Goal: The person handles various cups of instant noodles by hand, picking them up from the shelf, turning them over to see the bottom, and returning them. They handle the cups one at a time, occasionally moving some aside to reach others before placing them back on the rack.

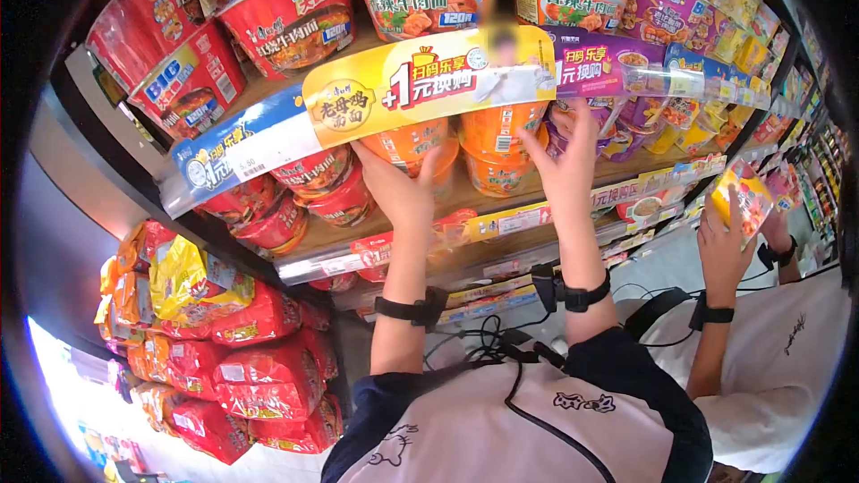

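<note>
On the middle shelf, stacked orange instant noodle cups stand below a yellow promotional strip. My left hand grips the front of an orange noodle cup, fingers at its left side and thumb at its right. My right hand has thumb and fingers spread. Its thumb is right at the side of the neighbouring orange cups, and its raised fingers overlap the purple noodle cups. Red noodle cups stand left of my left hand.
Larger noodle tubs fill the shelf above. Red and yellow noodle packs are piled at lower left. A clear price rail runs along the shelf edge. At right, another person's hand holds a yellow packet. Black cables hang below my arms.
</note>
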`<action>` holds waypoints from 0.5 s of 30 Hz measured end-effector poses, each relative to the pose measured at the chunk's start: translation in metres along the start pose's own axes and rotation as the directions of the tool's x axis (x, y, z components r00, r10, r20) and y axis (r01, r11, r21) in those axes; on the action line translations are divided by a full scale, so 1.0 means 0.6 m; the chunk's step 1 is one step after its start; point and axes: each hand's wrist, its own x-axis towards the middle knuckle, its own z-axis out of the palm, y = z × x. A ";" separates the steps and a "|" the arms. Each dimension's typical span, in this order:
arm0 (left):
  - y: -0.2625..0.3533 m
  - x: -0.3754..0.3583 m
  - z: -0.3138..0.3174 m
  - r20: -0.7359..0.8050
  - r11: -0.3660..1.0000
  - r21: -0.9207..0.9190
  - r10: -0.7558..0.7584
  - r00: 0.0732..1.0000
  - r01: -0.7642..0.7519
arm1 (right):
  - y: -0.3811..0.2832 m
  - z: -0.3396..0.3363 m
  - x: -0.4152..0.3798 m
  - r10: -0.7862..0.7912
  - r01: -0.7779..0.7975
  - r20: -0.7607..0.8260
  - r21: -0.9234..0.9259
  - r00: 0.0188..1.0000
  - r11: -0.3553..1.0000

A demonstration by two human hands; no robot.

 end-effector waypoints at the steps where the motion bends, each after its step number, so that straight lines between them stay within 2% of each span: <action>1: -0.002 -0.001 0.000 0.005 1.000 -0.003 -0.001 1.000 0.001 | 0.010 0.012 0.011 -0.029 0.028 0.039 0.013 0.999 1.000; 3: -0.002 -0.006 0.001 0.020 1.000 -0.001 -0.013 1.000 0.013 | 0.044 0.037 0.017 -0.089 0.085 0.131 0.037 0.987 0.996; 6: -0.010 -0.012 -0.002 0.036 1.000 0.030 -0.009 0.999 0.008 | 0.064 0.051 0.011 0.026 -0.073 0.161 0.290 0.987 0.954; 7: -0.015 -0.015 0.000 0.036 0.999 0.040 0.015 0.999 -0.016 | 0.055 0.038 0.004 0.098 -0.183 0.204 0.453 0.974 0.873; 8: -0.018 -0.016 0.000 0.034 0.998 0.049 0.041 0.999 -0.042 | 0.045 0.024 0.000 0.089 -0.187 0.220 0.480 0.971 0.857; 9: -0.017 -0.022 -0.006 0.008 0.990 0.061 0.124 0.992 -0.124 | 0.042 0.005 -0.002 0.078 -0.191 0.236 0.506 0.969 0.841; 12: -0.023 -0.035 -0.040 0.040 0.980 0.010 0.198 0.979 -0.198 | 0.061 -0.061 -0.019 -0.006 -0.184 0.305 0.589 0.952 0.787; 13: -0.019 -0.044 -0.058 0.009 0.954 0.003 0.300 0.954 -0.300 | 0.061 -0.085 -0.022 -0.030 -0.184 0.319 0.616 0.947 0.766; 15: -0.015 -0.057 -0.075 0.042 0.868 0.074 0.490 0.871 -0.491 | 0.044 -0.108 -0.032 -0.038 -0.205 0.344 0.639 0.938 0.741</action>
